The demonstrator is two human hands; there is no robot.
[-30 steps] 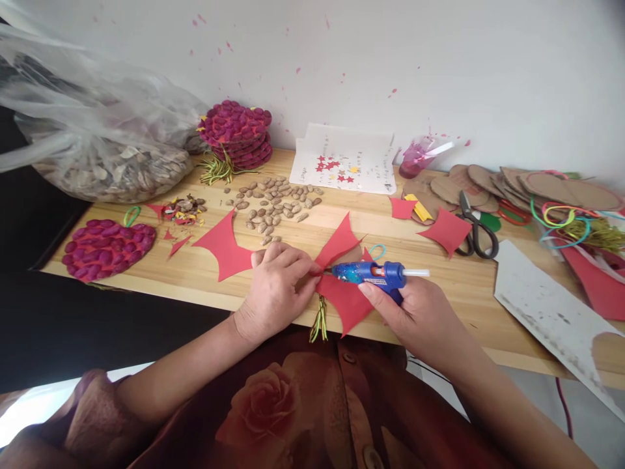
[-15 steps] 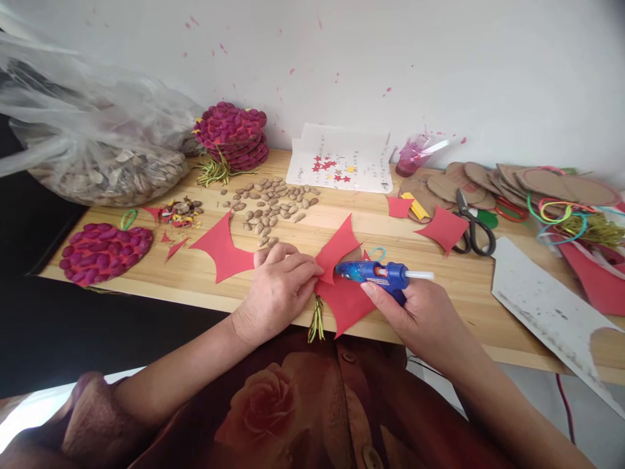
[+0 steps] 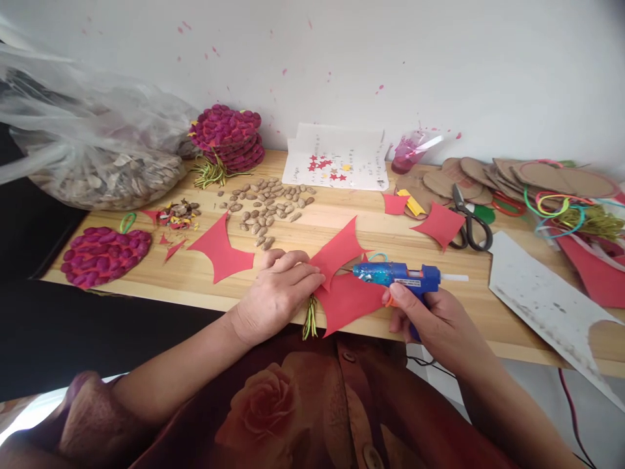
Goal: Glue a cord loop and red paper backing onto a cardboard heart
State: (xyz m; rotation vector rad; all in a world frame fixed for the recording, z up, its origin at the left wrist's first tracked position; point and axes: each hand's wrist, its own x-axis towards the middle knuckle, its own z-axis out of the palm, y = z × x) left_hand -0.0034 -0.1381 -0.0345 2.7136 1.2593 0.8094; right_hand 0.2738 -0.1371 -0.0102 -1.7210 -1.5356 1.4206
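Observation:
My right hand (image 3: 430, 312) is wrapped round a blue glue gun (image 3: 395, 275) with a white glue stick out of its back. The gun's nozzle points left, at the gap between two red paper pieces. My left hand (image 3: 280, 290) is closed at the left edge of the upper red paper (image 3: 336, 251), its fingertips at the edge. The lower red paper (image 3: 346, 299) lies beneath, near the table's front edge. A yellow-green and dark tassel (image 3: 310, 319) hangs below my left fingers. A blue loop (image 3: 378, 256) shows behind the gun.
Peanuts (image 3: 273, 208) lie scattered behind my hands. At the left are a purple-studded disc (image 3: 107, 257), a stack of similar discs (image 3: 227, 137) and a plastic bag (image 3: 112, 169). Scissors (image 3: 471, 225), red paper cut-outs (image 3: 438, 225), cardboard discs (image 3: 454, 179) and white card (image 3: 541, 286) lie right.
The glue gun has drawn back to the right with my right hand, showing its nozzle and more of its body. My left hand stays at the paper, almost unmoved.

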